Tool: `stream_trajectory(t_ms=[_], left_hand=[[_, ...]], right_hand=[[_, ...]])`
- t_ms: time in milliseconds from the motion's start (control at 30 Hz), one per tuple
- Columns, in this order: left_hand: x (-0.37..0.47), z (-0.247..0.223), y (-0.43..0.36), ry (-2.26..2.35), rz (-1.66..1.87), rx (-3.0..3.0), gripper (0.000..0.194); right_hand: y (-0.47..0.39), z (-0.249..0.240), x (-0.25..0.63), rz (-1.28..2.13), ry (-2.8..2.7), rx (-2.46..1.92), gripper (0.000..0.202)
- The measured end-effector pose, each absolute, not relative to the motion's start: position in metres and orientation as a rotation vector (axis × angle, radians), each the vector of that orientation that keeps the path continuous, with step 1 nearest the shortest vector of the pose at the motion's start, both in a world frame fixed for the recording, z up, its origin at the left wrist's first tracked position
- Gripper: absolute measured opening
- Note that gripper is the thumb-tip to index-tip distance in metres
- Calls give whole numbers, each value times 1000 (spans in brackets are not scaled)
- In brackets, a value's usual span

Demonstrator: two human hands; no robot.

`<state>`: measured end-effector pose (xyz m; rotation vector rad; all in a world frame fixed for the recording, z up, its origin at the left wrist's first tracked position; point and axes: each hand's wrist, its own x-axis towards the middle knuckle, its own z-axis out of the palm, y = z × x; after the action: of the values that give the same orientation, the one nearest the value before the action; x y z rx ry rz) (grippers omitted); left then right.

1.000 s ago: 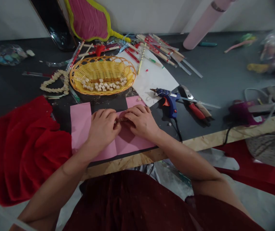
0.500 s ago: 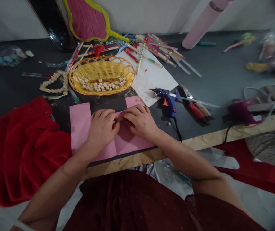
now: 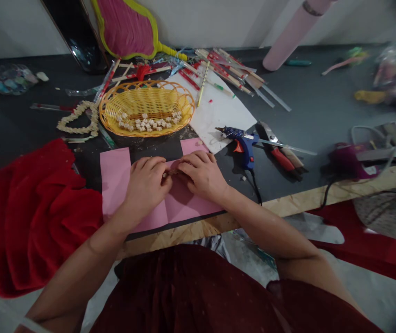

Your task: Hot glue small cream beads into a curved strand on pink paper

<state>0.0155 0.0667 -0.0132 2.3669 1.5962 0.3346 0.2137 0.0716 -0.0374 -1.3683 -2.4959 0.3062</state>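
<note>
Pink paper [image 3: 116,173] lies under the left hand [image 3: 146,180] and right hand [image 3: 203,173]. Close together, they pinch a small brown thing [image 3: 172,172], partly hidden. On the far side sits a yellow basket [image 3: 149,98].

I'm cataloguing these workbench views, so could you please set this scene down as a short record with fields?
left hand: left hand curled, fingertips at the left end of a small brown piece
right hand: right hand curled at its right end; exact grip hidden
beneath the hands: pink paper, creased
beyond the hands: yellow basket holding small pale cubes
right side: blue glue gun lying down, red-handled pliers beside it
left side: red cloth, pale heart-shaped loop
unclear: the brown piece's full shape
</note>
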Motion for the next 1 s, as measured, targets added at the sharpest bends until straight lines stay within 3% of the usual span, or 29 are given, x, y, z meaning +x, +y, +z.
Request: stream_trajectory(t_ms=[733, 1000], left_hand=[[17, -15, 67, 1607, 360, 2350, 19], [4, -5, 71, 1520, 452, 2324, 32]], right_hand=[[70, -37, 213, 323, -2491, -1383, 24], [71, -34, 213, 329, -2519, -1391, 25]])
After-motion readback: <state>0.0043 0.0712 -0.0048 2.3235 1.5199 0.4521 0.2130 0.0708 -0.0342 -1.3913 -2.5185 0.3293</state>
